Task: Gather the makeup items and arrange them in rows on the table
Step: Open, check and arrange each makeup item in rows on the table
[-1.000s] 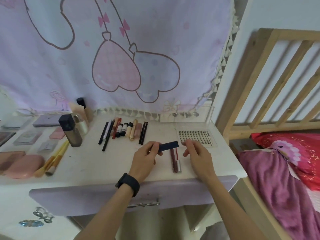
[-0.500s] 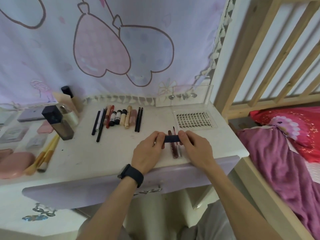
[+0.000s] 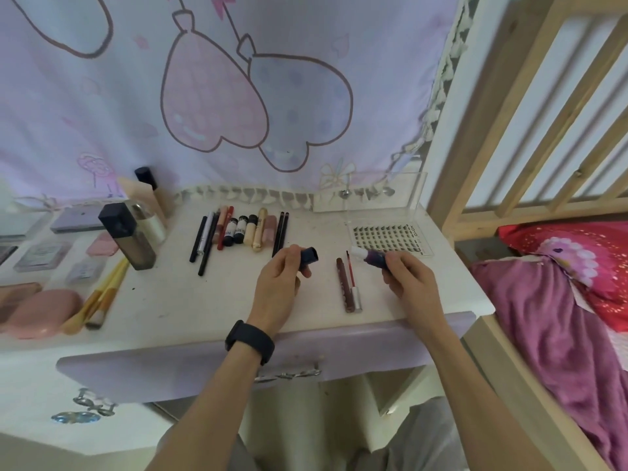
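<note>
left hand (image 3: 277,287): cap (image 3: 309,255) | right hand (image 3: 413,283): uncapped tube (image 3: 373,258) | tray (image 3: 423,248): lashes (image 3: 380,237)

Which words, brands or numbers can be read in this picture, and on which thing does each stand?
"OYOX": lash tray, right edge, turned sideways; the reading is uncertain.
Small black tubes: print on white labels, too blurred to read.
Beige tube: dark print, too small to read.
No other text can be read.

pale lilac cloth (image 3: 102,130) with pink and purple heart balloons hung behind a white table (image 3: 176,300), lilac drawer front (image 3: 356,348), slatted wooden bed frame (image 3: 475,130), magenta blanket (image 3: 543,334)
</note>
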`<state>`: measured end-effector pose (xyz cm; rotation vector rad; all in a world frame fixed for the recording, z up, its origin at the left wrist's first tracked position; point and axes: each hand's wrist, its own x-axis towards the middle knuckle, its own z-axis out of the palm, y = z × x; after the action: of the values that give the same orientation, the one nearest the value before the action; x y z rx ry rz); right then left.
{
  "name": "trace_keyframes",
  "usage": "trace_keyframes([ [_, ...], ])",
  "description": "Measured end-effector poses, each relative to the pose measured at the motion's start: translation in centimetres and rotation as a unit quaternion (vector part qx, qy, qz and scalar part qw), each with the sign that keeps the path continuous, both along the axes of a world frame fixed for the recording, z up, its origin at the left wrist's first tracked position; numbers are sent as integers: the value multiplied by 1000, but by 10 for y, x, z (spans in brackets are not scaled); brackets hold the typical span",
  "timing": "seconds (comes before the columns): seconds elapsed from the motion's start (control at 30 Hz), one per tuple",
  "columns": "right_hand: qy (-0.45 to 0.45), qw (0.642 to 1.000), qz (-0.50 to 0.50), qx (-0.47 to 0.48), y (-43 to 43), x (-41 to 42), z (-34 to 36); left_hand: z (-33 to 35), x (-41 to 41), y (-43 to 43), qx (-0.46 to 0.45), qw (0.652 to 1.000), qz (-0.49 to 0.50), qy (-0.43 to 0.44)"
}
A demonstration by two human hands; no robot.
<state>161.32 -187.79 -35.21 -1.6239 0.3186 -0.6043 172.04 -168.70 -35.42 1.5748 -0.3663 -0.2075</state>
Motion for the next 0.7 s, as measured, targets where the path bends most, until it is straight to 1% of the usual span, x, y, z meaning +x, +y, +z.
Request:
trace_keyframes([
  [0.13, -32, 999, 12, 35, -2, -3, 2, 1, 0, 2, -4, 1000, 8, -6],
  [0.3, -26, 998, 10, 60, -6, -6, 3, 0, 0, 3, 5, 999, 3, -32],
  [0.47, 8, 1000, 11, 22, -6, -6, 3, 1, -2, 4, 20, 999, 8, -31],
  [0.6, 43, 999, 9, -14, -4, -3, 11, 9, 0, 10, 78, 996, -20, -45],
  [0.7, 69, 997, -2, -24, 1, -1, 13, 11, 7, 29, 125, 988, 0, -89],
])
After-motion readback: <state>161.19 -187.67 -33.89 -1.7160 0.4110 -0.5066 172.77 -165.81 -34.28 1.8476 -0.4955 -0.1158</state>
